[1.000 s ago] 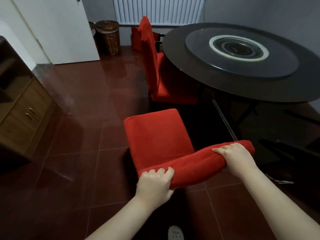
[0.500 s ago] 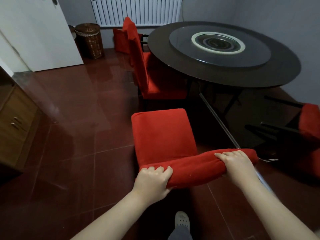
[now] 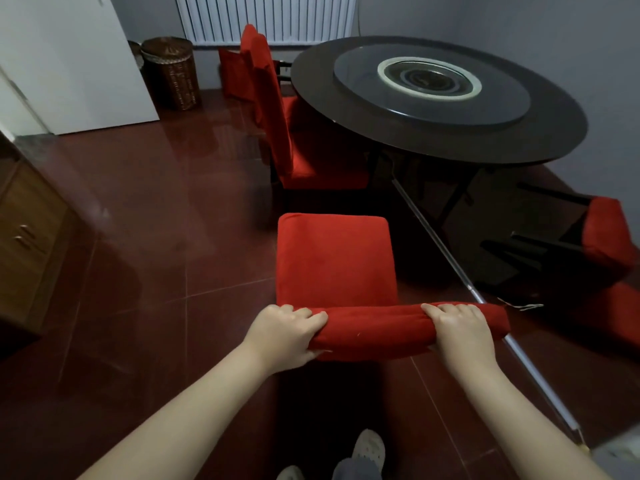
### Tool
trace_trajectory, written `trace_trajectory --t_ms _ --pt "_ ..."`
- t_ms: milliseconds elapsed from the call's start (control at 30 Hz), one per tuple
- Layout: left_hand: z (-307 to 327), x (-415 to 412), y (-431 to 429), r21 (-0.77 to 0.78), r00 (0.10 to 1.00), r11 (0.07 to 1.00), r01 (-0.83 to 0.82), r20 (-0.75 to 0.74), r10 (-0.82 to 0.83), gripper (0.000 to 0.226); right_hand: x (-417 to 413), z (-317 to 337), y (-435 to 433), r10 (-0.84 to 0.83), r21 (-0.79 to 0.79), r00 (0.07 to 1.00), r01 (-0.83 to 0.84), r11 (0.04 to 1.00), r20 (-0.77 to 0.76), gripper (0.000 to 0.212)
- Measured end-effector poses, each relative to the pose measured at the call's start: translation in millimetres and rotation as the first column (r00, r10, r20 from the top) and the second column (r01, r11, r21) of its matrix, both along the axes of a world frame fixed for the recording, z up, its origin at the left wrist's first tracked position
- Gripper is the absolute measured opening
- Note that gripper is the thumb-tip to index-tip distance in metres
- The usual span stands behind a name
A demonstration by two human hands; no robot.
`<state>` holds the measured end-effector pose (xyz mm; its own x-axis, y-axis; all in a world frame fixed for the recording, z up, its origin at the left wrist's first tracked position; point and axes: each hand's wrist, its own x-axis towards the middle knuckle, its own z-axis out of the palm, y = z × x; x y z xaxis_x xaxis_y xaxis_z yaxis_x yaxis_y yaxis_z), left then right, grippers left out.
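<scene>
Item 1. Glossy dark red tiled floor point(image 3: 138, 254), under and all around my hands.

Item 2. Round dark table point(image 3: 554, 133) with a glass turntable, well beyond my right hand.

Item 3. Red fabric-covered chair point(image 3: 334, 258), directly ahead of me. Its padded back rail runs level between my two hands, and its seat stretches away from them toward the table.

Item 4. Second red upholstered chair point(image 3: 277, 126), beyond the first and drawn up to the table's edge.

Item 5. Brown woven wicker basket point(image 3: 171, 72), far off past my left hand, by the white door.

Item 6. My left hand point(image 3: 284, 332), curled over the rail's left end, fingers on top, thumb on the near face.

Item 7. My right hand point(image 3: 459, 329), wrapped over the rail near its right end, fingers draped across the top.

Item 8. Pale perforated shoe point(image 3: 369, 448), below my hands.
</scene>
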<state>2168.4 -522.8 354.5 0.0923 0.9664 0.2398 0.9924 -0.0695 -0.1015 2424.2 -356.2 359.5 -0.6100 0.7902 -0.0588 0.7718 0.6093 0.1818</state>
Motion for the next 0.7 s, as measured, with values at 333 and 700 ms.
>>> trace_trajectory --t_ms 333,700 --pt "5 -23 13 -0.001 0.999 0.999 0.039 0.006 -0.039 0.054 -19 12 3 -0.029 0.009 0.998 0.028 1.0 0.049 0.055" --pt "23 -77 68 -0.004 0.999 0.999 0.036 0.019 -0.036 0.052 -62 23 40 -0.061 0.032 0.998 0.06 0.998 0.034 0.051"
